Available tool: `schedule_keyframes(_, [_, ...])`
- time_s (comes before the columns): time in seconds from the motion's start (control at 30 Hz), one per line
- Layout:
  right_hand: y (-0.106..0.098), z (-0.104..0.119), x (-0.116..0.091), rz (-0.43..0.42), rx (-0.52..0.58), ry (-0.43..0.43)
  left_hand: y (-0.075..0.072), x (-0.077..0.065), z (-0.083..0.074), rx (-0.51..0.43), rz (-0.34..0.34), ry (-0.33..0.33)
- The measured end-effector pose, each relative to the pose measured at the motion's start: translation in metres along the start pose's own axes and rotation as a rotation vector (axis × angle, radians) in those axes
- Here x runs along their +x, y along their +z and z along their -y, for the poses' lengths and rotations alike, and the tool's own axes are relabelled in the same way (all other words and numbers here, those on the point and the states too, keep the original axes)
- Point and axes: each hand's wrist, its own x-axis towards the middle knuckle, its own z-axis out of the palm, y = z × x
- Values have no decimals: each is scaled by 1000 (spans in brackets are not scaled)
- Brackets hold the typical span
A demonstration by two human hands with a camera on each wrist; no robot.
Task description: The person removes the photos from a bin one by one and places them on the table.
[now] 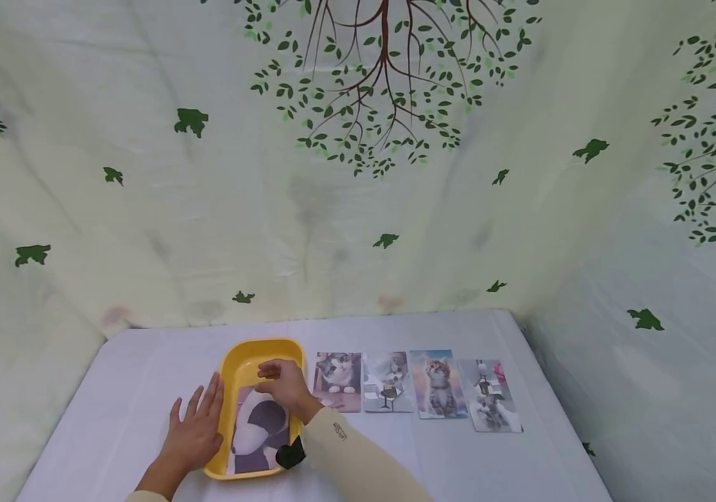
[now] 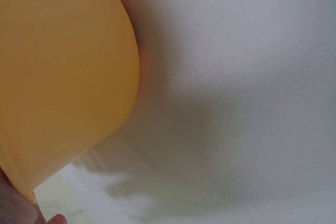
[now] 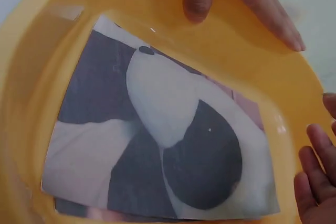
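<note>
A yellow tray (image 1: 232, 352) stands on the table, with a picture card (image 1: 257, 432) showing a black-and-white animal, cropped close, lying inside it. In the right wrist view, the edge of another card (image 3: 71, 206) peeks out beneath that one. My left hand (image 1: 191, 436) rests against the tray's left side, fingers straight and spread. Over the tray's far half is my right hand (image 1: 285, 387), its thumb and fingers apart and holding nothing, just beyond the card's far edge. The left wrist view mostly shows the tray's outer wall (image 2: 68, 66).
Right of the tray lie several cat picture cards in a row: a cat card (image 1: 337, 380), a grey-white card (image 1: 387, 382), a kitten card (image 1: 438, 387) and a tilted card (image 1: 491, 397). White cloth (image 1: 558, 460) covers the table. A leaf-printed curtain (image 1: 332, 230) hangs behind.
</note>
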Motion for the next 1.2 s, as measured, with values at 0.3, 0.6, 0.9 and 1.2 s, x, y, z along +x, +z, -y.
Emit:
schedule_keyframes(0.3, [21,-12,1,-130,-134,64,-3,-1,-1,-16,24,-14])
schedule_keyframes(0.6, [27,-19,-5,-187,-368,40,-3,-2,0,-17,21,-11])
schedule_keyframes(0.9, [29,-23,-6,-186,-439,35,-1,-2,1,-12,-5,-3])
schedule_keyframes(1.2, [27,-21,-7,-174,-202,-45,-1,-2,2,2,-4,-3])
